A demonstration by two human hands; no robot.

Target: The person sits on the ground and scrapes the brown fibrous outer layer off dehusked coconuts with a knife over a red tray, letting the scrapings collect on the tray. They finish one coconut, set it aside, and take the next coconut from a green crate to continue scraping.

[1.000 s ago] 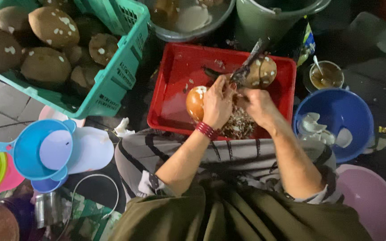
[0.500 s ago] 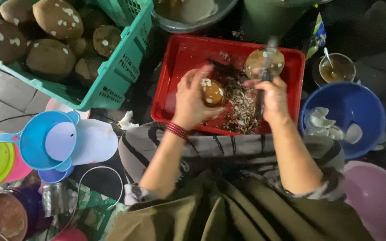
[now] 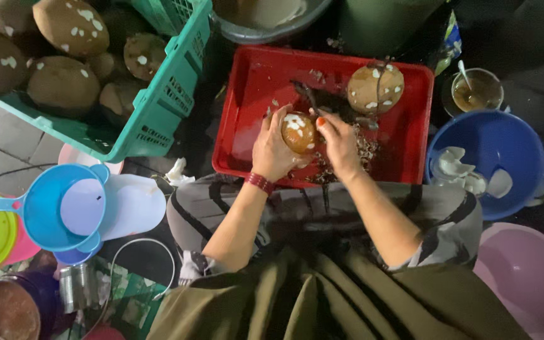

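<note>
- A green plastic crate (image 3: 158, 119) at the upper left holds many brown coconuts (image 3: 64, 85) with white spots.
- The red tray (image 3: 253, 101) in the middle holds one peeled coconut (image 3: 374, 88) and dark husk scraps (image 3: 360, 148).
- The blue bowl (image 3: 505, 148) on the right holds white coconut pieces (image 3: 458, 167).
- The left hand (image 3: 274, 151) is closed around a small brown coconut (image 3: 298, 132) over the tray.
- The right hand (image 3: 340, 143) touches the same coconut, fingers curled on its side.
</note>
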